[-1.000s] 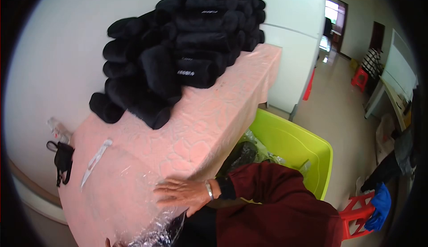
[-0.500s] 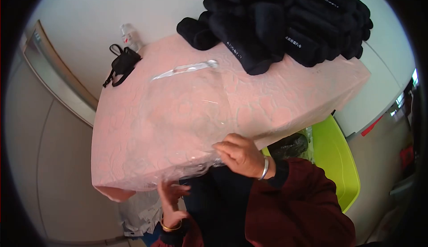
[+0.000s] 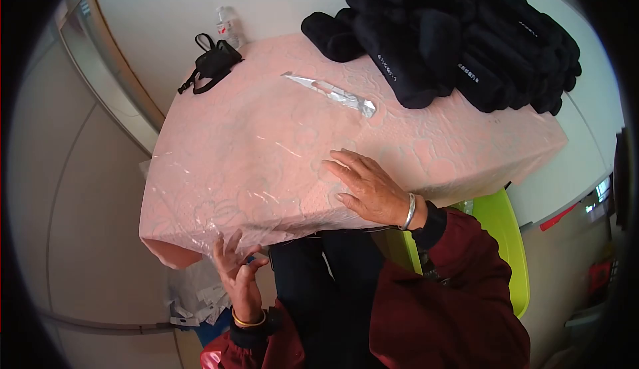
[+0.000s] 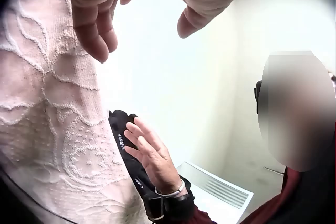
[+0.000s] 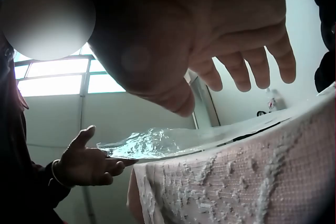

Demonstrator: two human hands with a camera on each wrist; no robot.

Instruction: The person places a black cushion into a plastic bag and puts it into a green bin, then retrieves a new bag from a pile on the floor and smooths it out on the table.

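Observation:
A large clear plastic bag (image 3: 266, 146) lies spread over the near left part of the table, with a silvery white strip (image 3: 333, 95) towards its far end. My left hand (image 3: 241, 279) is at the table's front edge, palm up and fingers loosely spread, beside the bag's near end. In the right wrist view the crinkled end of the bag (image 5: 152, 142) reaches to the fingertips of that hand. Over the bag's right side is my right hand (image 3: 374, 192), palm down with its fingers extended; it grips nothing.
Black plush cylindrical pillows (image 3: 426, 43) are piled at the back right of the pink cloth-covered table (image 3: 459, 143). A small black pouch (image 3: 216, 63) and a plastic bottle (image 3: 228, 28) are at the back left. A lime green bin (image 3: 509, 256) stands below the right edge.
The head view has turned left. My right hand has moved from the front edge out over the table, its fingers straightening. The bag's bunched near end has spread flatter, and its strip has swung round.

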